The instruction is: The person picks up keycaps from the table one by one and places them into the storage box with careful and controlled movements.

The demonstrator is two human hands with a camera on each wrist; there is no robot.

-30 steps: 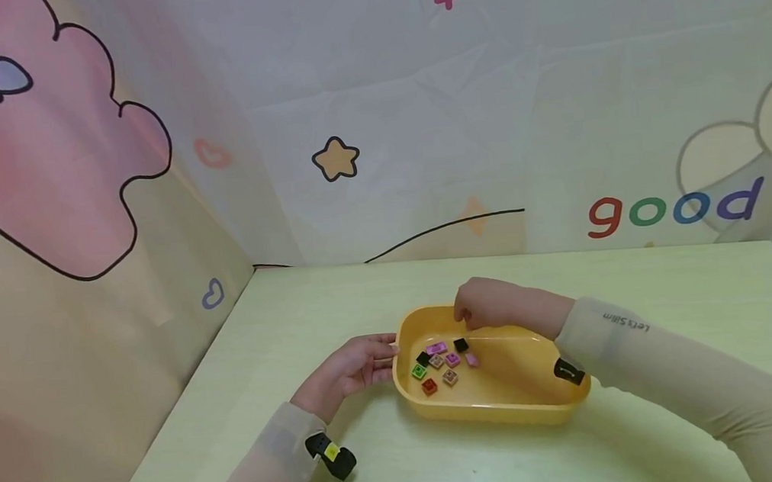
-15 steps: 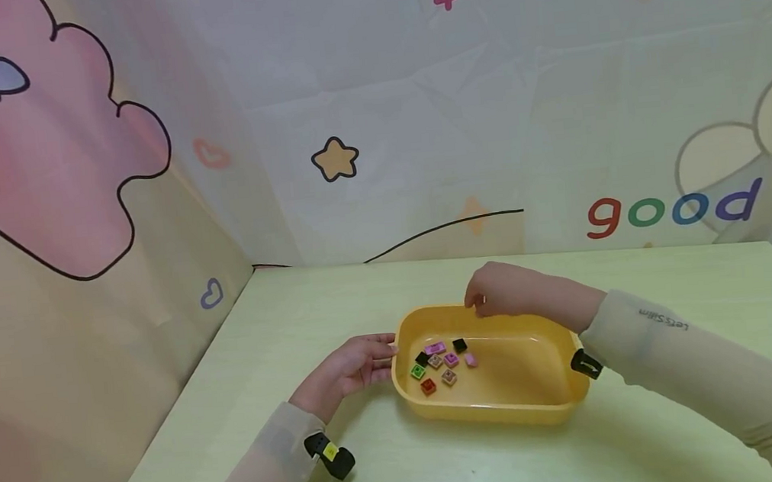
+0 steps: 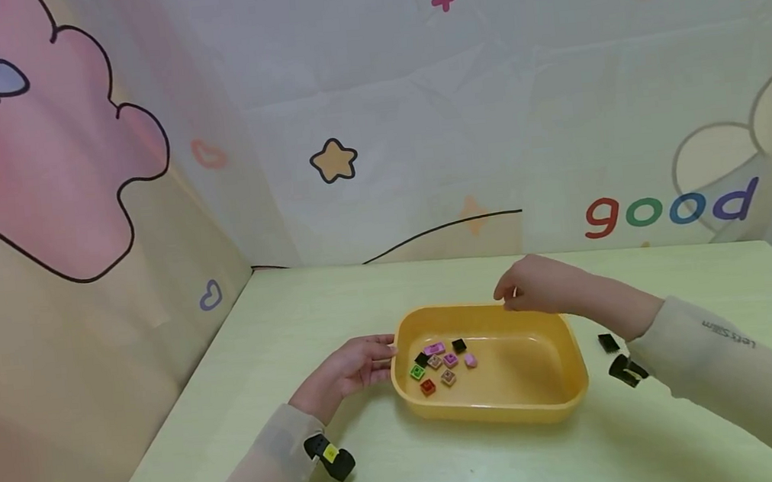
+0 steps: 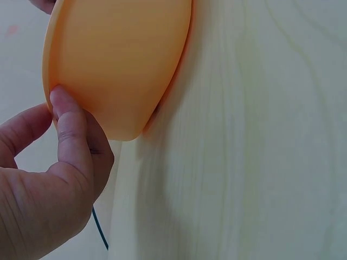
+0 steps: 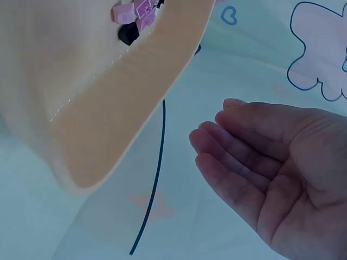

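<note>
A yellow plastic basin [image 3: 504, 413] stands on the table. My left hand [image 3: 350, 368] holds its left end; in the left wrist view the thumb [image 4: 70, 122] lies on the outer wall and a finger reaches behind the rim. Several small square pieces, like keycaps, lie in the basin's left half: pink [image 3: 434, 349], black [image 3: 459, 345], green [image 3: 417, 373], red [image 3: 428, 386] and tan. Above the far rim, my right hand [image 3: 544, 284] hovers with fingers loosely bent; the right wrist view shows nothing in the right hand [image 5: 271, 168].
A small black piece [image 3: 608, 342] lies on the table right of the basin, beside the right wrist's black camera mount [image 3: 628, 371]. Another mount [image 3: 331, 457] sits on the left wrist. A printed cloth [image 3: 403, 117] hangs behind the table [image 3: 308, 301].
My right hand has moved out of the basin, up and to the right past its far rim. The black piece on the table has come into sight. The left hand stays in place.
</note>
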